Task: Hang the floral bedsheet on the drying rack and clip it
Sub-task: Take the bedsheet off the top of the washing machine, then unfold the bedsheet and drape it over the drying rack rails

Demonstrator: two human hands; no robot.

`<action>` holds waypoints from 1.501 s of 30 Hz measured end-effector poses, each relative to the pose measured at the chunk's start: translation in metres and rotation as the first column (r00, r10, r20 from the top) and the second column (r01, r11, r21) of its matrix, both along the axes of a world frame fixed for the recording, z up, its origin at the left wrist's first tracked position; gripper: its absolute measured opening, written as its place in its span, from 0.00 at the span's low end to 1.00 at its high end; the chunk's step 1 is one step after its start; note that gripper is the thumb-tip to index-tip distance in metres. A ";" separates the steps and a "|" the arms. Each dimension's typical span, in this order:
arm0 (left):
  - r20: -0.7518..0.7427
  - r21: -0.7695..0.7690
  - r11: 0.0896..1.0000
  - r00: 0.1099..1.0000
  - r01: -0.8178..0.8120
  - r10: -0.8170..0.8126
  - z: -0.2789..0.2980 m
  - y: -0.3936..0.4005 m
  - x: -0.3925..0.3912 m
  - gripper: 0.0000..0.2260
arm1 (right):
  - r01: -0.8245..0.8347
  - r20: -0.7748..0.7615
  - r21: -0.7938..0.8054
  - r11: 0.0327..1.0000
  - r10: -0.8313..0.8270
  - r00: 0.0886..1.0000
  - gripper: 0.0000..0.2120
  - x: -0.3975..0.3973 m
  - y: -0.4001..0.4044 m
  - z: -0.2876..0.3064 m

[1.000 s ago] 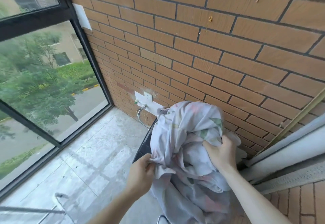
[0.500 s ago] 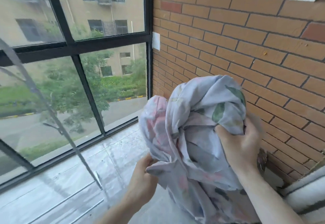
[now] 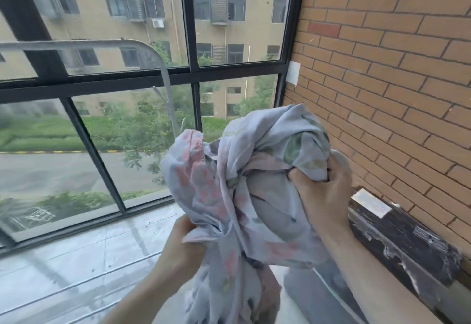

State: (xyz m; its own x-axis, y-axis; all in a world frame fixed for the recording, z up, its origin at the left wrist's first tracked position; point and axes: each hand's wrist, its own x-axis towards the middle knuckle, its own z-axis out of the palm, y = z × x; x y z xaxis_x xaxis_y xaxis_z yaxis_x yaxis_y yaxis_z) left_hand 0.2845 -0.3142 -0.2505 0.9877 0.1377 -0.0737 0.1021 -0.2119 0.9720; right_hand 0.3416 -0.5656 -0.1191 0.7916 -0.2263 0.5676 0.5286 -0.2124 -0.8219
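Cotton: pale lilac floral bedsheet [image 3: 244, 183], bunched for carrying, right of the grey metal drying rack [image 3: 163, 74].
Right hand [image 3: 323, 196]: fingers clamped on its top.
Left hand [image 3: 186, 244]: pinches its lower fold.

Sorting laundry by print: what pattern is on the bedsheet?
Pale lavender bedsheet with pink flowers and green leaves; head view.

Black-framed window [image 3: 188, 74] filled the left side, daylight coming through; tan building [image 3: 127, 5] and trees outside; brick wall [image 3: 395, 69] ran along the right; pale tiled floor [image 3: 76, 255] below.
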 end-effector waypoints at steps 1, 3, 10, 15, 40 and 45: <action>0.012 0.010 0.999 0.999 -0.032 0.032 0.005 0.009 -0.008 0.18 | -0.043 -0.017 -0.006 0.999 0.043 0.999 0.15 0.000 0.009 -0.001; 0.045 0.024 0.996 0.995 -0.087 0.086 0.011 0.030 -0.018 0.15 | -0.088 -0.084 -0.021 0.996 0.086 0.993 0.15 0.004 0.023 -0.009; 0.015 0.217 0.910 0.934 -0.352 0.358 0.029 0.102 -0.052 0.11 | -0.348 -0.269 -0.092 0.933 0.313 0.911 0.10 0.040 0.065 -0.039; 0.096 0.381 0.748 0.827 -0.544 0.553 0.051 0.163 -0.094 0.05 | -0.520 -0.386 -0.073 0.851 0.457 0.802 0.06 0.057 0.115 -0.048; 0.280 0.417 0.463 0.596 -0.782 0.753 0.180 0.425 -0.214 0.16 | -0.619 -0.483 -0.532 0.578 0.394 0.782 0.13 -0.024 0.355 -0.085; 0.375 0.493 0.477 0.672 -0.728 0.638 0.225 0.455 -0.224 0.16 | -0.644 -0.507 -0.570 0.511 0.398 0.764 0.07 -0.062 0.431 -0.084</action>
